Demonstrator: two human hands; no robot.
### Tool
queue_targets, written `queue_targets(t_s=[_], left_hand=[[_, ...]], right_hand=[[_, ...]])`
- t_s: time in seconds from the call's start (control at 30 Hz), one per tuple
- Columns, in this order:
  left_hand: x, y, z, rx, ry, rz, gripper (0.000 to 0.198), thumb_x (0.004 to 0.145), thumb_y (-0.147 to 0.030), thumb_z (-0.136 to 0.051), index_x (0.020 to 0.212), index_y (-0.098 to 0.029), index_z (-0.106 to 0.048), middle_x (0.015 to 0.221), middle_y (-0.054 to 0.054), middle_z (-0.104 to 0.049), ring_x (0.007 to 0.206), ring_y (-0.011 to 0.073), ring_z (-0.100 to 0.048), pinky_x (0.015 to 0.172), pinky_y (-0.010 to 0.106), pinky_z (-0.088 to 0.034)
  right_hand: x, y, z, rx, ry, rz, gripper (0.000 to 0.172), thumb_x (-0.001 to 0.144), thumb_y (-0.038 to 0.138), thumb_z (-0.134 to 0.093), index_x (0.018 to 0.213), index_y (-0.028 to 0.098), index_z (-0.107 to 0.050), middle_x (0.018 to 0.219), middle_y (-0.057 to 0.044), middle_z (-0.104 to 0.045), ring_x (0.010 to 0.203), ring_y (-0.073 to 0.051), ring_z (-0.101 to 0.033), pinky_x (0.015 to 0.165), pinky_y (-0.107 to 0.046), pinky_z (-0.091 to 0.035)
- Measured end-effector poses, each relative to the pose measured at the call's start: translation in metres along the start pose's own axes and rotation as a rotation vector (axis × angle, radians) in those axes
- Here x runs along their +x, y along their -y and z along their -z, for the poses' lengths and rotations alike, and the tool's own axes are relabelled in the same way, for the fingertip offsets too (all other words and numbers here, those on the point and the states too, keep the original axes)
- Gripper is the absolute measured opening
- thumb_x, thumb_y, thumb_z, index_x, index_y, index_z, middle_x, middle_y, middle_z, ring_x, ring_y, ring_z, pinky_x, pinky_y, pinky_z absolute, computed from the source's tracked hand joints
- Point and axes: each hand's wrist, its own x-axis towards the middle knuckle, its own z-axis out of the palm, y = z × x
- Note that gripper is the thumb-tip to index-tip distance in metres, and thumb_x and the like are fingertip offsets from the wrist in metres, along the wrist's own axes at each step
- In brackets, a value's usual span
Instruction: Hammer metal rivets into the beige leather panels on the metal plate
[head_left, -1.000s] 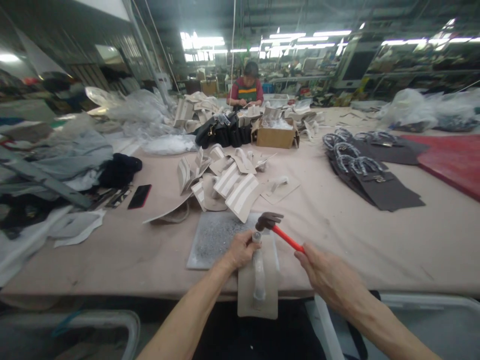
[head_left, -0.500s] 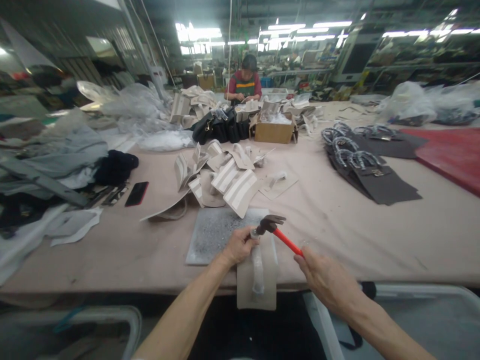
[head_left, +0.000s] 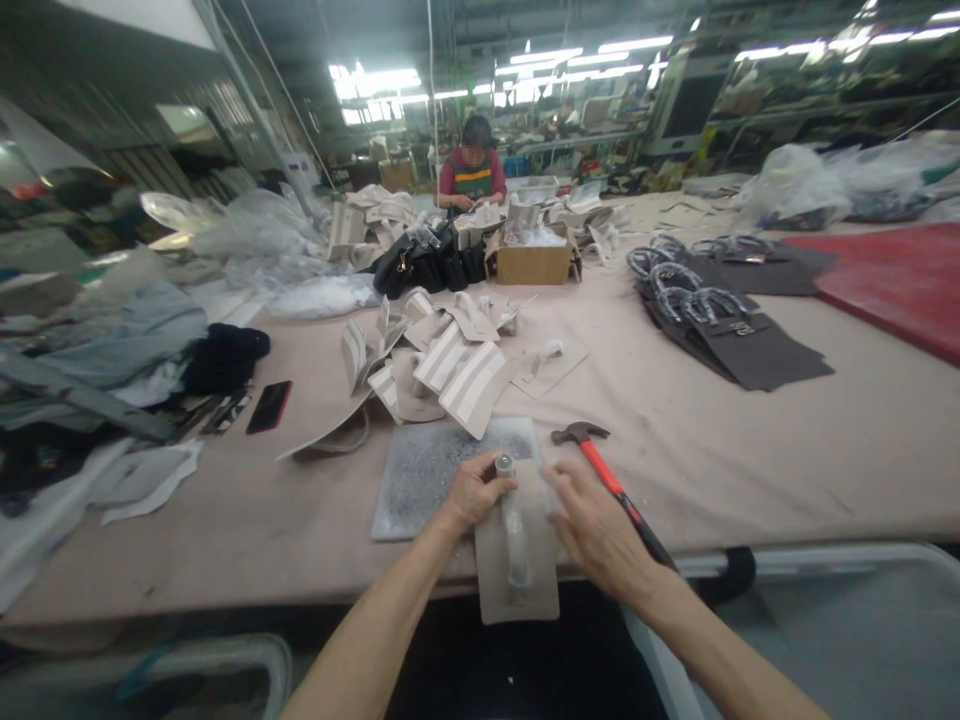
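Observation:
My left hand (head_left: 480, 492) pinches the upper end of a plastic-wrapped handle (head_left: 517, 545) fixed to a beige bag panel (head_left: 540, 590). A round metal piece (head_left: 505, 464) shows at the top of that handle. The panel hangs partly over the table's front edge. My right hand (head_left: 589, 515), slightly blurred, is beside the panel's right edge with its fingers apart and nothing in them. A claw hammer (head_left: 611, 478) with a red and black grip lies on the table just beyond it, partly behind my right forearm. Left of the panel lies a speckled pale board (head_left: 427, 480).
Beige panels with handles (head_left: 450, 370) are heaped beyond the board. Dark grey panels with wrapped handles (head_left: 757, 345) lie at right, near a red sheet (head_left: 892, 280). A phone (head_left: 269, 406) lies at left. A cardboard box (head_left: 534, 265) stands farther back, before a seated person (head_left: 472, 180).
My right hand has let go of the hammer, which now lies on the table, and has moved left to the panel. My left hand still grips the handle end.

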Motion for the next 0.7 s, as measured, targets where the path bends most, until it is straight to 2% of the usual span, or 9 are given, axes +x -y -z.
queue_targets(t_s=[0.07, 0.1, 0.17, 0.27, 0.37, 0.43, 0.5, 0.6, 0.7], left_hand=[[0.002, -0.002, -0.001, -0.055, -0.021, 0.045, 0.027, 0.070, -0.037, -0.081, 0.078, -0.014, -0.070, 0.073, 0.001, -0.065, 0.071, 0.0157, -0.058, 0.069, 0.025, -0.047], [0.003, -0.002, -0.001, -0.081, -0.031, 0.067, 0.029, 0.069, -0.038, -0.082, 0.078, -0.014, -0.071, 0.072, 0.001, -0.066, 0.070, 0.0156, -0.058, 0.068, 0.025, -0.047], [0.005, 0.000, -0.003, -0.120, -0.061, 0.102, 0.031, 0.066, -0.039, -0.085, 0.078, -0.013, -0.072, 0.070, 0.000, -0.065, 0.068, 0.0147, -0.058, 0.066, 0.024, -0.047], [0.008, -0.001, -0.005, -0.190, -0.148, 0.153, 0.034, 0.065, -0.041, -0.086, 0.078, -0.012, -0.072, 0.066, 0.000, -0.064, 0.063, 0.0130, -0.057, 0.059, 0.022, -0.045], [0.010, -0.017, -0.001, -0.337, -0.323, 0.142, 0.038, 0.064, -0.044, -0.087, 0.078, -0.012, -0.070, 0.067, 0.001, -0.067, 0.062, 0.0137, -0.061, 0.061, 0.023, -0.049], [0.009, -0.036, 0.007, -0.424, -0.468, 0.057, 0.040, 0.066, -0.045, -0.087, 0.082, -0.013, -0.070, 0.073, 0.002, -0.071, 0.067, 0.0153, -0.066, 0.068, 0.026, -0.054], [0.007, -0.054, 0.016, -0.457, -0.548, -0.042, 0.039, 0.069, -0.044, -0.086, 0.089, -0.014, -0.070, 0.081, 0.004, -0.074, 0.074, 0.0166, -0.070, 0.075, 0.028, -0.056], [0.002, -0.066, 0.022, -0.415, -0.496, -0.103, 0.038, 0.072, -0.041, -0.085, 0.097, -0.015, -0.070, 0.085, 0.004, -0.075, 0.077, 0.0168, -0.071, 0.079, 0.029, -0.057], [-0.003, -0.053, 0.013, -0.384, -0.416, -0.058, 0.042, 0.073, -0.038, -0.084, 0.104, -0.016, -0.068, 0.086, 0.005, -0.076, 0.078, 0.0180, -0.072, 0.080, 0.030, -0.057]], right_hand=[[-0.001, 0.026, -0.007, 0.074, 0.123, 0.238, 0.045, 0.088, 0.011, -0.050, 0.132, 0.019, -0.051, 0.145, -0.014, -0.045, 0.113, -0.025, -0.054, 0.093, -0.037, -0.046], [-0.001, 0.036, -0.012, 0.059, 0.193, 0.311, 0.041, 0.084, 0.009, -0.052, 0.123, 0.020, -0.055, 0.143, -0.013, -0.046, 0.108, -0.025, -0.054, 0.090, -0.037, -0.046], [-0.001, 0.051, -0.023, -0.028, 0.277, 0.361, 0.031, 0.078, 0.008, -0.057, 0.107, 0.020, -0.059, 0.136, -0.011, -0.052, 0.101, -0.026, -0.055, 0.085, -0.039, -0.045], [0.004, 0.060, -0.031, -0.138, 0.300, 0.345, 0.024, 0.079, 0.012, -0.058, 0.102, 0.019, -0.059, 0.123, -0.012, -0.059, 0.093, -0.026, -0.056, 0.080, -0.040, -0.044], [0.012, 0.063, -0.021, -0.205, 0.261, 0.166, 0.017, 0.084, 0.012, -0.056, 0.099, 0.018, -0.061, 0.111, -0.013, -0.063, 0.090, -0.026, -0.060, 0.079, -0.039, -0.042], [0.018, 0.064, -0.006, -0.233, 0.230, -0.047, 0.013, 0.087, 0.011, -0.053, 0.096, 0.017, -0.061, 0.103, -0.013, -0.065, 0.088, -0.026, -0.063, 0.076, -0.038, -0.043], [0.022, 0.065, 0.008, -0.227, 0.227, -0.243, 0.013, 0.091, 0.013, -0.050, 0.097, 0.017, -0.061, 0.099, -0.012, -0.066, 0.084, -0.027, -0.067, 0.071, -0.036, -0.043], [0.022, 0.068, 0.015, -0.128, 0.260, -0.402, 0.018, 0.098, 0.026, -0.050, 0.108, 0.016, -0.061, 0.094, -0.012, -0.071, 0.084, -0.029, -0.071, 0.066, -0.034, -0.044], [0.015, 0.074, 0.002, 0.004, 0.313, -0.471, 0.038, 0.101, 0.035, -0.049, 0.130, 0.012, -0.054, 0.093, -0.014, -0.074, 0.090, -0.031, -0.072, 0.072, -0.036, -0.048]])
